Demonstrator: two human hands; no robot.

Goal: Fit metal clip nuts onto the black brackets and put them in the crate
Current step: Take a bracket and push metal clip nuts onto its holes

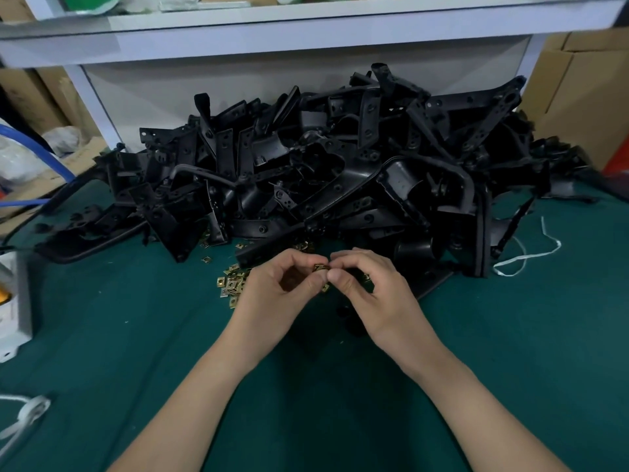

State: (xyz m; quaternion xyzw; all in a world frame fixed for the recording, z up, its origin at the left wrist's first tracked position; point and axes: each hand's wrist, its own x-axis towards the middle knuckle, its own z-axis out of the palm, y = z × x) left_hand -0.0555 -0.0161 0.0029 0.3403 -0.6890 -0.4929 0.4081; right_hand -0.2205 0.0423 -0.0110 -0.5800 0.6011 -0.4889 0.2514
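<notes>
A big heap of black brackets (340, 172) lies across the back of the green table (136, 335). In front of it, a small pile of brass-coloured metal clip nuts (231, 284) is scattered on the mat. My left hand (282, 287) and my right hand (367, 284) meet above that pile, fingertips together. Between them they pinch one clip nut (321, 267). Both hands have curled fingers and thumbs closed on the nut. No crate is in view.
A white shelf unit (306, 39) rises behind the heap. Cardboard boxes (578, 97) stand at the right. A white string (524, 257) lies right of the heap. A blue hose (41, 148) and a white device (13, 301) sit at the left edge.
</notes>
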